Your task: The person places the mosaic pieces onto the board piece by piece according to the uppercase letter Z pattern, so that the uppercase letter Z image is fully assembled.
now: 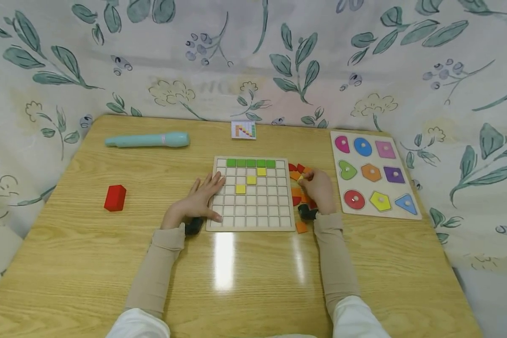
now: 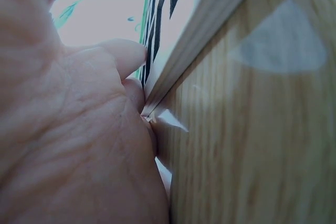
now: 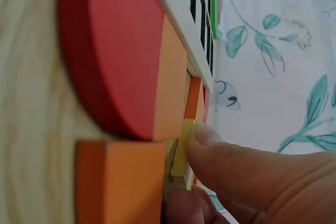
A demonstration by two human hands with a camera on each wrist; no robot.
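A white grid board [image 1: 257, 210] lies in front of me, with a row of green square tiles [image 1: 251, 163] near its far edge and three yellow tiles [image 1: 251, 180] in a diagonal below. My left hand [image 1: 196, 199] rests on the board's left edge, fingers spread. Beside the board's right edge, my right hand [image 1: 320, 188] pinches a yellow tile [image 3: 181, 153] between thumb and fingers. Around it lie loose orange pieces [image 3: 134, 182] and red pieces [image 3: 123, 51], some of them hidden under the hand in the head view.
At the right lies a shape puzzle board [image 1: 382, 190] with colored pieces. A small pattern card [image 1: 243, 130] lies at the table's back edge. Further left are a teal stick-like object [image 1: 148, 140] and a red block [image 1: 115, 197]. A leaf-patterned curtain [image 1: 245, 61] hangs behind the table.
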